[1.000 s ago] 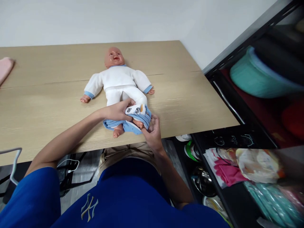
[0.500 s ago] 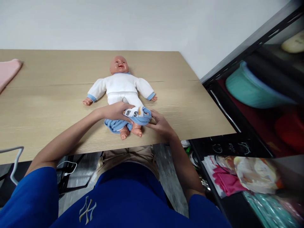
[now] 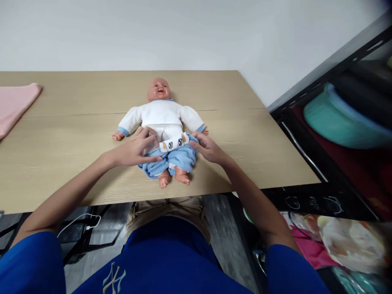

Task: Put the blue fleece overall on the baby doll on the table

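Note:
A baby doll (image 3: 162, 110) in white top and white trousers lies on its back on the wooden table (image 3: 61, 143), head away from me. Light blue pants (image 3: 180, 157) with a white cartoon-eyed waistband are pulled up over its legs to about the hips; both bare feet stick out below. My left hand (image 3: 137, 147) pinches the waistband at the doll's right hip, fingers closed on the cloth. My right hand (image 3: 206, 147) grips the waistband at the other hip.
A pink cloth (image 3: 15, 106) lies at the table's far left. A black shelf rack (image 3: 330, 163) stands to the right, holding a teal tub (image 3: 339, 118) and bagged goods (image 3: 346, 237) lower down. A white cable (image 3: 82, 222) hangs under the table.
The blue pants have gone from the doll's ankles up over its legs to the hips. Both hands moved up along the doll with the waistband.

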{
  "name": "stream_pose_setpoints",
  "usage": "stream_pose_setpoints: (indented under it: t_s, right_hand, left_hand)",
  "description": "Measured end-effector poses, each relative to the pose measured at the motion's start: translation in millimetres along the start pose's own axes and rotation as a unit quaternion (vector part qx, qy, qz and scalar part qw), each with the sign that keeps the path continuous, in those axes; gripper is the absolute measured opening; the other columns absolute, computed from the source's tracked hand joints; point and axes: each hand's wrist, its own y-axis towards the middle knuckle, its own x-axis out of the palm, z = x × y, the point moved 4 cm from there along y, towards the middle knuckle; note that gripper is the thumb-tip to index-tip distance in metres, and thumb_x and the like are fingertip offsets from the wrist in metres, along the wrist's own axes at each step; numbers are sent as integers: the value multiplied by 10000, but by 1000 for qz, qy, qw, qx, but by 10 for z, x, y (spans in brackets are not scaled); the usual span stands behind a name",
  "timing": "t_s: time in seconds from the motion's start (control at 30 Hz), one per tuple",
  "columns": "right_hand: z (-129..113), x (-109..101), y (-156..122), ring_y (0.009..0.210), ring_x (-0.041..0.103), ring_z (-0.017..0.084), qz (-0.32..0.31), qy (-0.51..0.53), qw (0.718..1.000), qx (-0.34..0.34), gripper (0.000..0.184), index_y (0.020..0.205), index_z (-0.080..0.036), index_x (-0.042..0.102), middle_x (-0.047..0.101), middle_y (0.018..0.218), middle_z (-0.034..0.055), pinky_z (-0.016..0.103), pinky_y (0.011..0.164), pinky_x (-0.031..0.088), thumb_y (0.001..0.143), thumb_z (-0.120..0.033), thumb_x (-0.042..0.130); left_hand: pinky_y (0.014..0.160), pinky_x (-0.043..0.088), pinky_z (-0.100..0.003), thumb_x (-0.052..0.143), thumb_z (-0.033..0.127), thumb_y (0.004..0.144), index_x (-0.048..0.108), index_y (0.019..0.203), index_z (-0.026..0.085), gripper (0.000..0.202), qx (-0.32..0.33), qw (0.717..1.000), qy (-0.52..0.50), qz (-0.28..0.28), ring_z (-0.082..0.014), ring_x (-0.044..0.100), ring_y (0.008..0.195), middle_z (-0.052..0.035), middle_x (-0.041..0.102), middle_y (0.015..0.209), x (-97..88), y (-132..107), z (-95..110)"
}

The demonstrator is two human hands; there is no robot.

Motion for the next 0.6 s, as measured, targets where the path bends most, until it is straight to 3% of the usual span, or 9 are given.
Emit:
stream_pose_setpoints:
  t_s: [0.17, 0.27, 0.33, 0.4, 0.47, 0.53, 0.6]
  right_hand:
    - [88, -71, 136, 1039, 678, 284, -50, -74, 994, -65, 441, 1143, -285, 736, 715, 1079, 51, 460, 1023, 589, 1062, -712, 806]
    - [18, -101, 137, 1277, 710, 342, -59, -90, 988, -111, 365, 1154, -304, 755, 748, 1309, 103, 550, 1210, 572, 1042, -634, 867]
    - [6, -82, 134, 1396, 699, 361, -35, -75, 991, -109, 357, 1154, -309, 735, 744, 1432, 125, 573, 1253, 574, 1057, -632, 853]
    - [44, -25, 136, 1376, 724, 352, 11, -58, 994, -87, 378, 1175, -310, 697, 765, 1416, 129, 545, 1184, 627, 1082, -657, 814]
    - [117, 49, 155, 1190, 772, 313, 69, -50, 995, -60, 403, 1199, -310, 660, 792, 1233, 102, 475, 1015, 671, 1108, -689, 765]
    - [197, 121, 211, 925, 735, 256, 120, -47, 991, -39, 429, 1196, -312, 634, 742, 993, 39, 402, 820, 631, 1114, -720, 741]
    - [272, 185, 315, 731, 609, 210, 148, -34, 988, -25, 468, 1162, -317, 612, 628, 821, -23, 360, 684, 533, 1090, -757, 754]
  left_hand:
    - [1287, 467, -621, 789, 589, 1066, 740, 1144, 266, 336, 22, 997, -74, 0, -369, 572, 1380, -106, 656, 1541, 94, -149, -241]
    - [1354, 403, -651, 780, 500, 1070, 678, 1175, 267, 275, 16, 991, -101, 91, -391, 550, 1530, -122, 635, 1627, 200, -212, -332]
    - [1386, 354, -677, 749, 442, 1083, 639, 1194, 264, 237, 0, 982, -87, 167, -406, 499, 1620, -146, 596, 1688, 287, -249, -381]
    - [1351, 403, -669, 684, 397, 1116, 596, 1189, 259, 180, -15, 972, -92, 215, -392, 527, 1600, -169, 601, 1686, 386, -261, -429]
    - [1249, 517, -616, 619, 402, 1156, 550, 1184, 261, 159, -30, 962, -132, 239, -358, 621, 1475, -178, 670, 1568, 469, -233, -494]
    - [1130, 589, -560, 602, 470, 1178, 523, 1182, 266, 219, -53, 948, -160, 269, -329, 686, 1300, -157, 721, 1357, 509, -174, -584]
    - [1057, 606, -536, 629, 575, 1172, 519, 1181, 267, 327, -79, 932, -163, 313, -305, 690, 1138, -112, 696, 1176, 509, -94, -686]
